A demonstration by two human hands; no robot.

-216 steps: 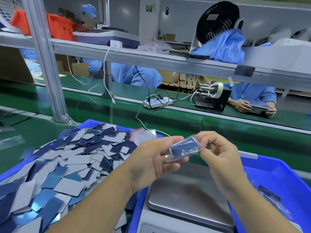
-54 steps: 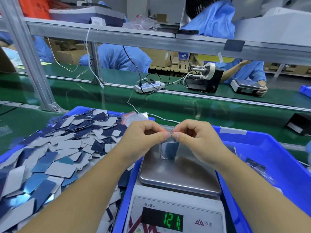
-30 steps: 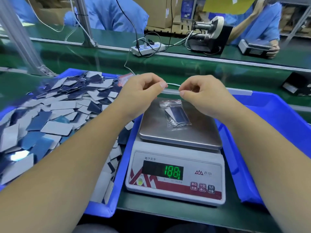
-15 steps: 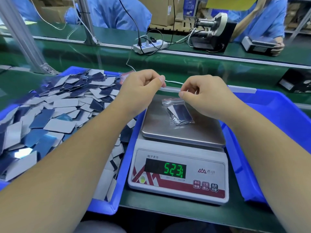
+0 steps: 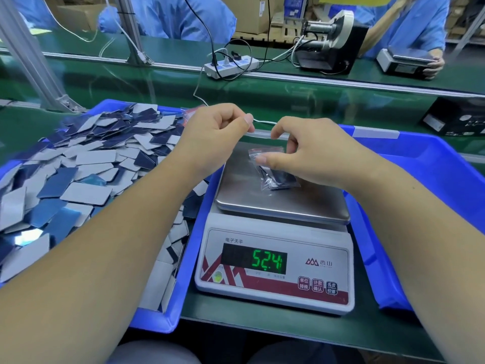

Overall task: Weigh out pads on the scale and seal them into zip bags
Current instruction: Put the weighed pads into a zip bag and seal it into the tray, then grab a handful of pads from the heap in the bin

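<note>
A white electronic scale (image 5: 309, 240) stands in front of me, and its green display reads 52.4. On its steel pan (image 5: 262, 206) lies a small clear zip bag (image 5: 279, 179) holding dark blue pads. My right hand (image 5: 312, 151) is low over the bag, thumb and curled fingers pinching its top edge. My left hand (image 5: 217, 132) hovers just left of the pan with its fingers curled, thumb against forefinger, and nothing visible in it. Loose blue and grey pads (image 5: 86, 164) are heaped in a blue bin (image 5: 157, 324) on the left.
A second blue bin (image 5: 433, 158) sits right of the scale. Beyond a green conveyor belt are a power strip (image 5: 231, 64), a tape dispenser (image 5: 330, 48) and people in blue coats. A metal post (image 5: 31, 61) rises at far left, a black box (image 5: 456, 116) at far right.
The bag went from being sealed between both hands to lying on the pan. The reading settled from 188 to 52.4. My right hand has dropped onto the bag's top.
</note>
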